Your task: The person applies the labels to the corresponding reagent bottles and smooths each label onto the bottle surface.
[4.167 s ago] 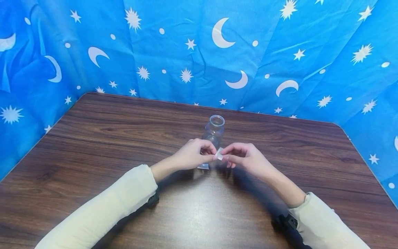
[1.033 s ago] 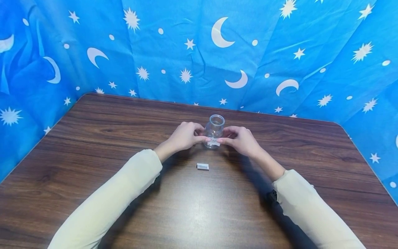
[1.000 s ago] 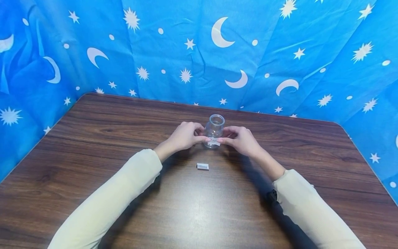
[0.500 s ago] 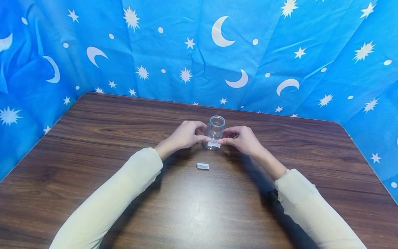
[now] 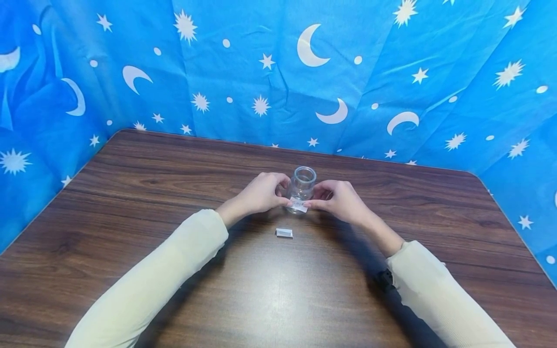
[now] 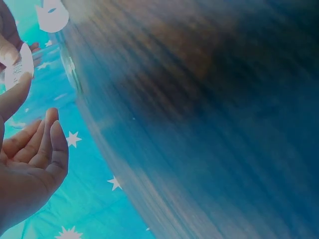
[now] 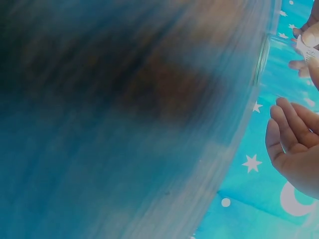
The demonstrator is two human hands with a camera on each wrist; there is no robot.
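A clear glass jar, its mouth uncovered, is between my two hands mid-table. On its lower front lies a small white label with faint print, slightly tilted. My left hand holds the jar from the left, thumb at the label's left edge. From the other side my right hand holds it, thumb on the label's right end. In the left wrist view, the left thumb touches the printed label, and the other fingers curve loosely behind. The right wrist view shows the right fingers similarly bent.
A small folded white slip lies on the dark wood table in front of the jar. Beyond the table's far edge hangs a blue cloth with white moons and stars.
Earlier both hands pinched the small white label in front of the jar; they then moved it onto the jar's front. In the last half second, jar and hands shifted slightly nearer and the label tilted.
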